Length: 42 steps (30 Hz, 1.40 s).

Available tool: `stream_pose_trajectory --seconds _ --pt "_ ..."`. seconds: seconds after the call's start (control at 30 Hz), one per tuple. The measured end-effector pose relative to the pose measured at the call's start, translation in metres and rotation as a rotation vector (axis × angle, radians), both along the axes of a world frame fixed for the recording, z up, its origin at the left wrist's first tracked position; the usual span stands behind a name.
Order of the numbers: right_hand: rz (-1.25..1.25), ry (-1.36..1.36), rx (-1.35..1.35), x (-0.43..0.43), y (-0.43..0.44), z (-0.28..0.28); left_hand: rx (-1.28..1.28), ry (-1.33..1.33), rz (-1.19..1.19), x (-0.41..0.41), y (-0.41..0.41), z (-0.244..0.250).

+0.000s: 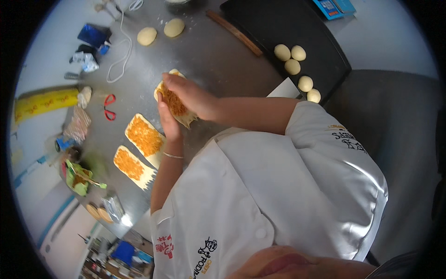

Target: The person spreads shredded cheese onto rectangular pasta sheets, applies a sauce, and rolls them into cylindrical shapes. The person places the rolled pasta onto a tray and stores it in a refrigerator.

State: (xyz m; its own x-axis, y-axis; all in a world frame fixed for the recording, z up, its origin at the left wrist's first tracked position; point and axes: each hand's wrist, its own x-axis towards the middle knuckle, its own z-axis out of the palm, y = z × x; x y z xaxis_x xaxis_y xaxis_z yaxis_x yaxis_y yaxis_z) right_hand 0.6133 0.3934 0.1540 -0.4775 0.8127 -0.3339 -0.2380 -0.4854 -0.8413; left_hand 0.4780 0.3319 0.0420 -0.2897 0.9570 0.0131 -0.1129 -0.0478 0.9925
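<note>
My right hand lies over a flat piece of dough with an orange shredded topping. Along the other long side of that piece rests my left hand, so the dough sits between both palms; its near end is cut into thin strips. Beside my left wrist are a wider topped dough sheet and a narrower topped sheet with fringed strips. Two round dough pieces lie farther up the metal table. I cannot tell how firmly either hand touches the dough.
On a black tray are several dough balls. A wooden stick lies beside it, a white scraper or card nearer. Red-handled scissors, a white cable, a yellow roll and a green bag lie to the left.
</note>
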Motion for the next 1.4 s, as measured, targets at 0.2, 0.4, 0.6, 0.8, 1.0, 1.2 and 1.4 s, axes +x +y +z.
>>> stream_pose_trajectory --seconds 0.2,0.4,0.6,0.8,1.0,1.2,1.4 --pt "-0.106 -0.555 0.693 0.037 -0.056 -0.069 -0.42 -0.784 -0.012 -0.001 0.014 0.151" --pt "-0.565 -0.749 0.343 0.16 -0.133 -0.114 -0.244 -0.31 -0.031 -0.072 -0.017 0.134" --pt "-0.965 -0.691 -0.263 0.249 -0.204 -0.117 -0.458 -0.47 -0.168 -0.055 -0.072 0.02" --pt "-1.251 -0.6 -0.526 0.352 -0.234 -0.145 -0.584 -0.409 -0.365 0.001 -0.076 0.036" --pt "-1.324 -0.599 -0.484 0.466 -0.206 -0.175 -0.557 -0.275 -0.477 0.034 -0.035 0.038" --pt "-1.099 -0.805 -0.457 0.613 -0.148 -0.205 -0.638 -0.32 -0.708 0.145 0.002 0.005" --pt "-1.0 -1.06 -0.445 0.58 -0.09 -0.185 -0.497 -0.029 -0.979 0.24 0.026 -0.015"
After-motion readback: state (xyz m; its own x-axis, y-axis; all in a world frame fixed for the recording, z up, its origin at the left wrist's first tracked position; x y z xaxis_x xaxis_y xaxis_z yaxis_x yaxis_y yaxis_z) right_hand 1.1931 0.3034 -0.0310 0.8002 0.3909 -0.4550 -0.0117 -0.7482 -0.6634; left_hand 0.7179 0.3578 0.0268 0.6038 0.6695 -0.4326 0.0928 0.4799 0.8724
